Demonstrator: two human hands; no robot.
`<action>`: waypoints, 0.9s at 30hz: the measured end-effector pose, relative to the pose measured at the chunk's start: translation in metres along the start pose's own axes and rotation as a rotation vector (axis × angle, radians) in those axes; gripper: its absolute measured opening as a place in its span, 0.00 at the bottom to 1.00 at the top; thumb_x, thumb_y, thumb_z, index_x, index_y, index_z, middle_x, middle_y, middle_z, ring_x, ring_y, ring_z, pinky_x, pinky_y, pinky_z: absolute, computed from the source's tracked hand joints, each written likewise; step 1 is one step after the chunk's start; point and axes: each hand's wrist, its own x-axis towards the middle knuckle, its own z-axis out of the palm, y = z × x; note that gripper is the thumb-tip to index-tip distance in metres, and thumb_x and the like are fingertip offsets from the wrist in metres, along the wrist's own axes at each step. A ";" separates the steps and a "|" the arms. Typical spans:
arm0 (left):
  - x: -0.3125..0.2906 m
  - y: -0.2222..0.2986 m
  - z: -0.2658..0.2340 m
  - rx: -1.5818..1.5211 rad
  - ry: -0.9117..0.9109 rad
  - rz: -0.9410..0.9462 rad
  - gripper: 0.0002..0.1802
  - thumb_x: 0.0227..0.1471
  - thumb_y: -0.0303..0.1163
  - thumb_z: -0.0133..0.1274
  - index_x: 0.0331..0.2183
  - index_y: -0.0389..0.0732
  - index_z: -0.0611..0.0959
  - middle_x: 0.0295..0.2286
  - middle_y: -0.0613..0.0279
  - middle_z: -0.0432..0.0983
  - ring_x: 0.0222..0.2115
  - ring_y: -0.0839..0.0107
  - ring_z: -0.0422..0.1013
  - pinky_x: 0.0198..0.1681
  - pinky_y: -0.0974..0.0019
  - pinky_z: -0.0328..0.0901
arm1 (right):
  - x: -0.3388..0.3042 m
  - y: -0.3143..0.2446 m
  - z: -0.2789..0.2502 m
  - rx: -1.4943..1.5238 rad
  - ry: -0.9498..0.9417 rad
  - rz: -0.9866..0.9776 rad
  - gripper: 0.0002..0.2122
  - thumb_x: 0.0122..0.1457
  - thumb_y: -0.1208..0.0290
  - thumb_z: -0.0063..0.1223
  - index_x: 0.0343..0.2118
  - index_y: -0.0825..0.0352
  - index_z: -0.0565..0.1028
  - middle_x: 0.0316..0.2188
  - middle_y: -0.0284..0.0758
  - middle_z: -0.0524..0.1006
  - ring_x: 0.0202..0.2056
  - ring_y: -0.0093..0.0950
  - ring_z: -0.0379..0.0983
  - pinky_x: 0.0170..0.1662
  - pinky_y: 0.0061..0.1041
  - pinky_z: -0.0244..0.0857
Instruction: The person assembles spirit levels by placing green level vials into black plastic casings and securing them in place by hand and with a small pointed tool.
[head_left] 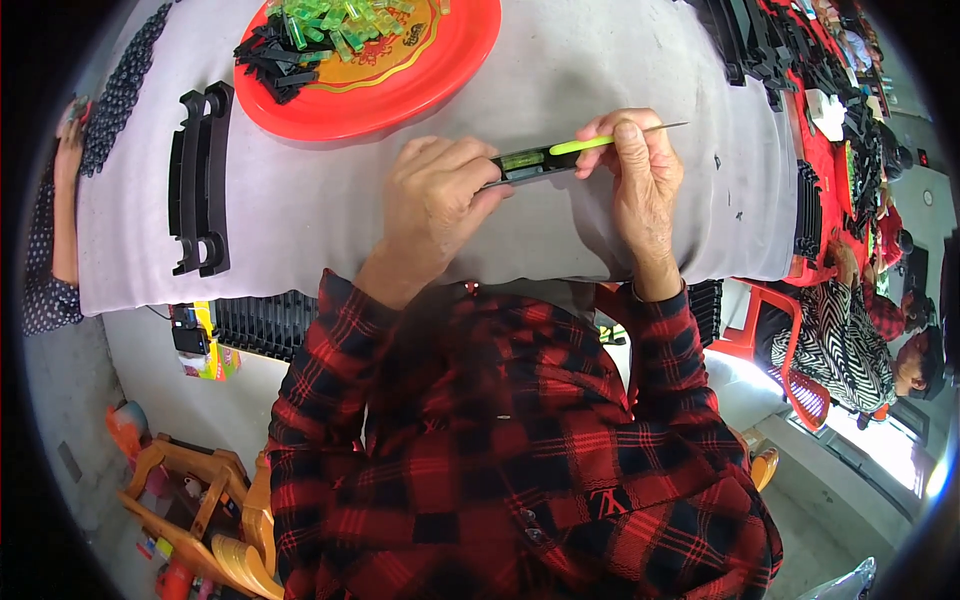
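A narrow black plastic holder [540, 168] with a green tube [522, 159] set in it is pinched at its left end by my left hand [438, 195]. My right hand [640, 170] grips a thin tool with a yellow-green handle [575, 146]. The tool's rounded handle end lies over the holder, while its slim metal shaft [668, 126] points away to the right. Some right fingertips are beside the holder's right end; whether they touch it I cannot tell.
A red tray [350, 122] holds loose green tubes [345, 22] and small black pieces [275, 60]. Long black frames [200, 180] stand at the left, with more black parts [740, 40] far right. People sit at both sides; a red chair [765, 335] stands right.
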 end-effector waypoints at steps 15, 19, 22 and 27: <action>0.003 0.003 0.000 0.054 -0.017 0.000 0.13 0.35 0.29 0.69 0.28 0.42 0.83 0.31 0.68 0.79 0.30 0.65 0.73 0.38 0.62 0.64 | 0.003 -0.003 0.007 -0.431 -0.165 -0.138 0.07 0.68 0.74 0.47 0.33 0.69 0.75 0.29 0.33 0.79 0.26 0.21 0.76 0.31 0.20 0.70; 0.004 0.006 -0.001 0.135 -0.045 0.023 0.15 0.37 0.30 0.68 0.32 0.44 0.85 0.31 0.70 0.78 0.31 0.67 0.73 0.41 0.62 0.64 | 0.003 -0.002 0.008 -0.446 -0.179 -0.196 0.06 0.66 0.76 0.48 0.32 0.70 0.74 0.30 0.33 0.79 0.26 0.24 0.77 0.30 0.21 0.71; 0.004 0.008 -0.001 0.201 -0.065 0.041 0.15 0.39 0.31 0.67 0.34 0.46 0.86 0.31 0.71 0.77 0.32 0.68 0.73 0.41 0.62 0.64 | 0.003 0.001 0.008 -0.465 -0.183 -0.204 0.06 0.66 0.76 0.49 0.31 0.70 0.74 0.30 0.34 0.79 0.25 0.25 0.77 0.30 0.22 0.71; 0.004 0.009 0.001 0.227 -0.099 0.029 0.14 0.39 0.32 0.67 0.34 0.48 0.86 0.31 0.71 0.77 0.33 0.68 0.72 0.42 0.61 0.63 | 0.004 -0.001 0.008 -0.557 -0.196 -0.220 0.06 0.66 0.75 0.49 0.32 0.69 0.74 0.29 0.34 0.78 0.26 0.27 0.77 0.30 0.25 0.70</action>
